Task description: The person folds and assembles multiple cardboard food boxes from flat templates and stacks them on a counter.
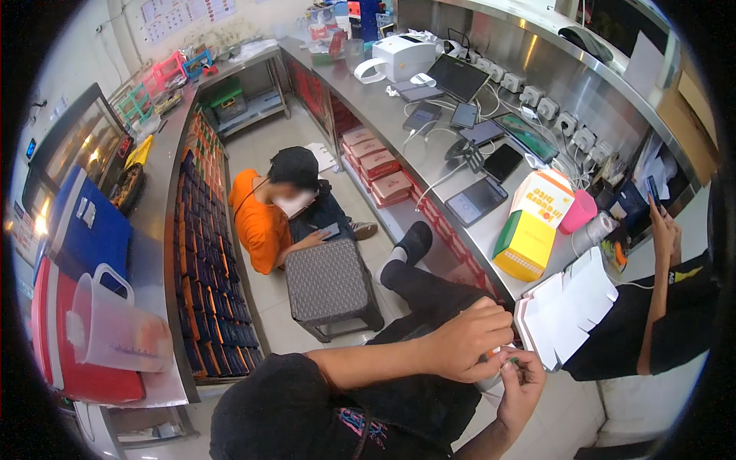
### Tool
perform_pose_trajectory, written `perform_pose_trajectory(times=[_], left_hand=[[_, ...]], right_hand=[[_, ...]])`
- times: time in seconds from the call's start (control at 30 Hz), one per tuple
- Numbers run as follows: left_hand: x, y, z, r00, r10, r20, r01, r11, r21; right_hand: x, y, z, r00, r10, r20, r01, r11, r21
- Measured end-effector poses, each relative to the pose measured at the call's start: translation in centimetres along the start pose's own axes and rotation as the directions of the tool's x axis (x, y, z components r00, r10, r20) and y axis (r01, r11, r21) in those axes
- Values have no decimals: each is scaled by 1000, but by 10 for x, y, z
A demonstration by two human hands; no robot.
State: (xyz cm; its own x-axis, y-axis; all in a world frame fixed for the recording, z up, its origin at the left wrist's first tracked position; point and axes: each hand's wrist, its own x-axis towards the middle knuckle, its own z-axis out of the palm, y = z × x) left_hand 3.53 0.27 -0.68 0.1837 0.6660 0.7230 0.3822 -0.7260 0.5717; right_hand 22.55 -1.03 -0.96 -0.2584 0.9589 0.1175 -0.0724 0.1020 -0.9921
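My left hand (474, 337) is closed, its fingertips pinched together and meeting those of my right hand (523, 382). Something small with bits of orange and green shows between them, too hidden to name. The right hand's fingers are curled and pressed together at the same spot. Just beyond the hands, at the counter's edge, is a stack of flat white cardboard sheets (566, 307) with cut slots. A yellow and white printed carton (525, 247) stands behind the sheets, with a pink cup (579, 212) beside it.
Phones and tablets (477, 202) with cables lie along the steel counter, near a white printer (406, 57). A person in orange (257, 222) sits by a grey stool (330, 280). At right another person's arm (658, 268) holds a phone. A plastic jug (123, 326) stands left.
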Motion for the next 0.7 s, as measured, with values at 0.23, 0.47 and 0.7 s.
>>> perform_pose_trajectory(times=[0.23,0.47,0.7], left_hand=[[1,-1,4,999,31,42,-32,999,33],[-8,3,15,999,-48,-17,48,999,8],[-16,-15,17,987,31,157,-2,983,-183]], right_hand=[[-4,20,7,972,-196,-127,168,964,-204],[-1,28,0,988,-19,-151,9,998,-61],[5,24,-15,956,121,266,-232,866,443]])
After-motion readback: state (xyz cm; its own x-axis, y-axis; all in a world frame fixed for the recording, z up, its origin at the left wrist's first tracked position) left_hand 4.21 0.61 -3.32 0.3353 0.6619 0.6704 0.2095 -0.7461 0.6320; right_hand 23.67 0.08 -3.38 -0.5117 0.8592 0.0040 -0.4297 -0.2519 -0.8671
